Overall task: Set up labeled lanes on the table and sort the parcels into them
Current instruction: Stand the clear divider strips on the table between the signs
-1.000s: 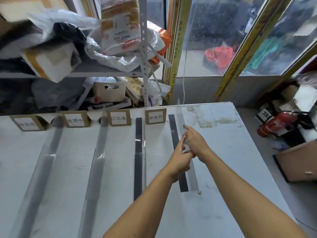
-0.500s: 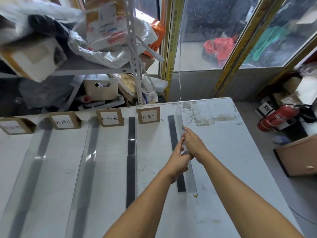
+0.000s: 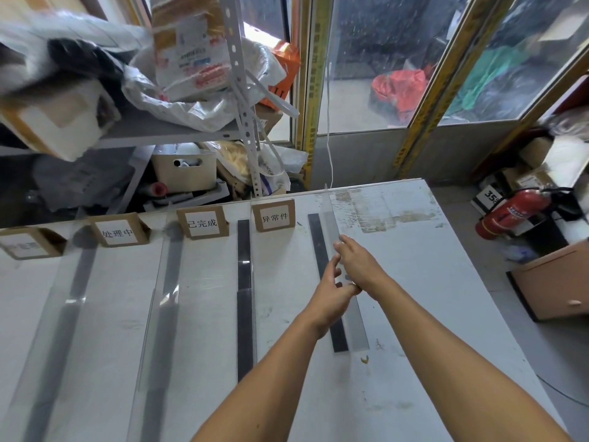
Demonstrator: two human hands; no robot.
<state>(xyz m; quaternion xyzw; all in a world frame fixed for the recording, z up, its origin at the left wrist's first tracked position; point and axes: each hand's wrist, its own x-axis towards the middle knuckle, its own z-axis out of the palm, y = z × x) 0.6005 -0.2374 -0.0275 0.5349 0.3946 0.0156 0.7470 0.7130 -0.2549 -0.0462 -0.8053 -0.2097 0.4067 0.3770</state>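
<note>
Both hands, left hand (image 3: 331, 290) and right hand (image 3: 358, 264), are pinching an upright clear divider (image 3: 331, 224) between their fingers; uneven pressure could be tipping it off the dark strip (image 3: 318, 247) beside them.

— What does the person wear?
— Nothing shows on either forearm: both are bare to the frame's edge. The left hand (image 3: 330, 290) and right hand (image 3: 358, 264) are ungloved, without rings.
</note>
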